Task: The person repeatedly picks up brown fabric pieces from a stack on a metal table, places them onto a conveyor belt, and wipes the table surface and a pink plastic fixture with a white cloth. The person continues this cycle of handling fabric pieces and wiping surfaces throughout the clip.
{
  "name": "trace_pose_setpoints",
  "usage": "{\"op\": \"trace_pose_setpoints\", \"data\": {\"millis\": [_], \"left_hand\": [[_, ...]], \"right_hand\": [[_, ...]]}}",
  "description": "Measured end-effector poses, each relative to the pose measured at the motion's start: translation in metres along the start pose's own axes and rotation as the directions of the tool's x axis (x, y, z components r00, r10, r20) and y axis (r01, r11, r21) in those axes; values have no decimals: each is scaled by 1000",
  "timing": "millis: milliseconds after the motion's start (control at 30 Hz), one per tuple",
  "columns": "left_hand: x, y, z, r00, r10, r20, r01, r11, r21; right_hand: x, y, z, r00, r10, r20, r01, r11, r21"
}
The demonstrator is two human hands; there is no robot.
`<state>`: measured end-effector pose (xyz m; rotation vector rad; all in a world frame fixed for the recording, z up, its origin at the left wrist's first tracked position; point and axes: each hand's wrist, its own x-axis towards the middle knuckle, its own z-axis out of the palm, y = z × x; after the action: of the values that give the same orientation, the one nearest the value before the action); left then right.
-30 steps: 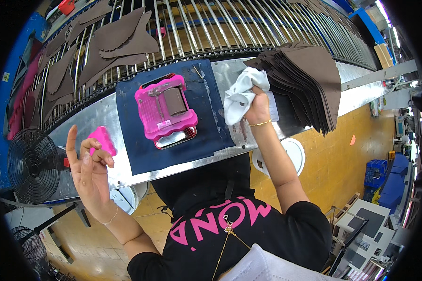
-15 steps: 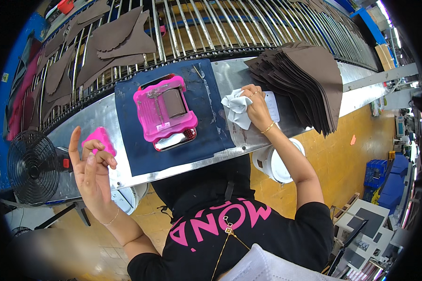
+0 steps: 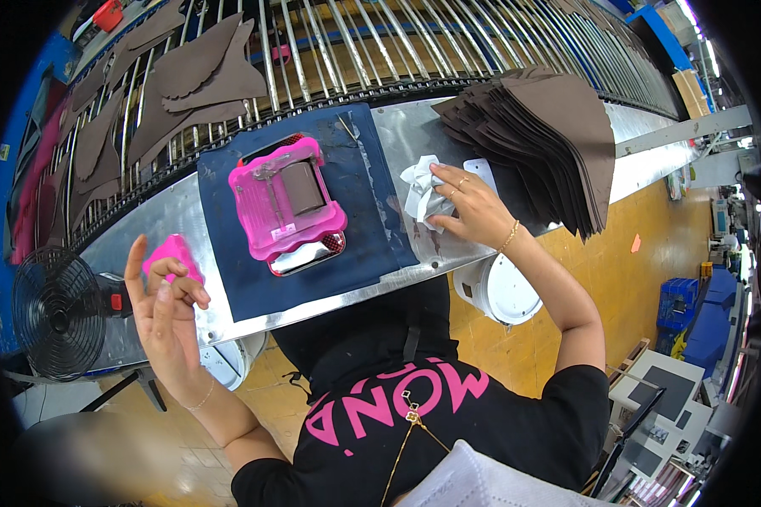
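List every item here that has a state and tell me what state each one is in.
Left hand: raised off the bench, fingers curled around a small pink piece.
Right hand: pressing a crumpled white cloth onto the metal bench.
Pink frame: lying flat on the navy mat.
Brown cut pieces: stacked, fanned out.
Black fan: too blurred to tell if running.

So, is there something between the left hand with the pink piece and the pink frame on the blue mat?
Nothing visible. The left hand holds the small pink piece up; only bare metal table and blue mat lie before the pink frame.
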<state>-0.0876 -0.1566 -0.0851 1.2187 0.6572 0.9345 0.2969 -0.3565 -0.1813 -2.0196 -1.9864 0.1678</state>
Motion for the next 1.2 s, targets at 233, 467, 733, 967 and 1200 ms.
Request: {"op": "trace_pose_setpoints", "data": {"millis": [233, 467, 733, 967, 1200], "left_hand": [[-3, -2, -2, 1000, -19, -3, 19, 999, 35], [-5, -6, -4, 999, -24, 26, 23, 998, 60], [-9, 0, -5, 998, -21, 53, 17, 998, 68], [-15, 5, -4, 995, -1, 102, -8, 996, 91], [-24, 6, -7, 994, -27, 107, 17, 995, 95]], "right_hand": [[7, 2, 14, 996, -82, -45, 72, 978, -196], [10, -3, 23, 997, -55, -59, 41, 974, -221], [-15, -33, 30, 998, 1, -69, -13, 985, -173], [-37, -52, 30, 998, 32, -51, -40, 986, -160], [-49, -72, 21, 995, 92, 25, -90, 991, -99]]}}
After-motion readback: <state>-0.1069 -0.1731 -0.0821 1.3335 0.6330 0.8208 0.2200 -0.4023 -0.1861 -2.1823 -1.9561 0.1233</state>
